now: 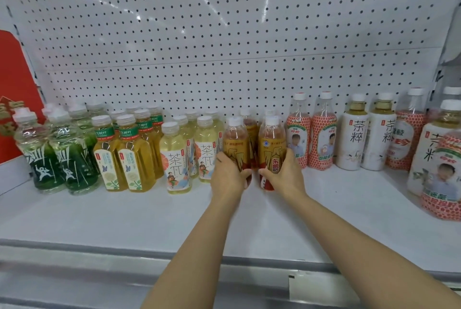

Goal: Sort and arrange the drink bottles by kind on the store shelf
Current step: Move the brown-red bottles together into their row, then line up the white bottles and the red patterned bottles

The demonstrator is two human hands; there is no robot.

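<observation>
In the head view, both hands grip upright orange bottles mid-shelf [149, 211], the left hand [228, 174] on the left bottle [235, 141], the right hand [283, 171] on the right bottle [272, 144], side by side, straight ahead.

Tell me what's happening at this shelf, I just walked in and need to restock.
A person is sorting drinks by kind. The left hand holds one orange-label bottle, the right hand another, both standing mid-shelf. Green bottles, yellow tea bottles and pale tea bottles already stand grouped to their left; the red-patterned bottles and white-label bottles on the right remain mixed.
</observation>
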